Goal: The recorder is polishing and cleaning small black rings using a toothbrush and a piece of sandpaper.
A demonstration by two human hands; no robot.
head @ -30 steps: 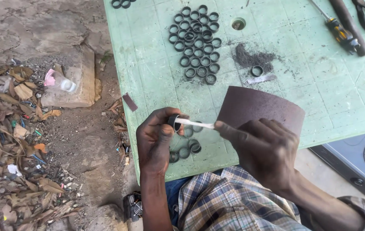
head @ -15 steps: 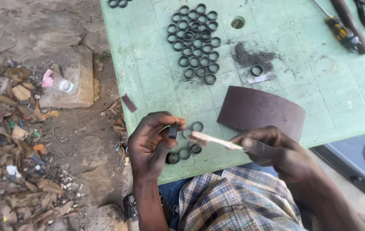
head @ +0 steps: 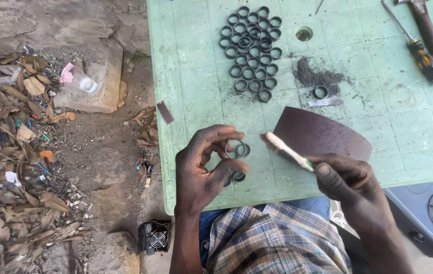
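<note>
The left hand (head: 201,170) pinches a dark rubber ring (head: 234,148) in a narrow grip of thumb and fingertips above the green bench (head: 191,76). At its 3 o'clock, the right hand (head: 346,177) holds a small brush (head: 285,148), bristles toward the ring. A cluster of rings (head: 251,53) lies at 12 o'clock.

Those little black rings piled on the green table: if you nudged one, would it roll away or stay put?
The rings all lie flat on their open ends, so a nudge would probably slide one rather than roll it. Tipped on edge, the round shape would likely roll. They look small and thin-walled, and the left hand pinches one between fingertips, so each is probably light.
</note>
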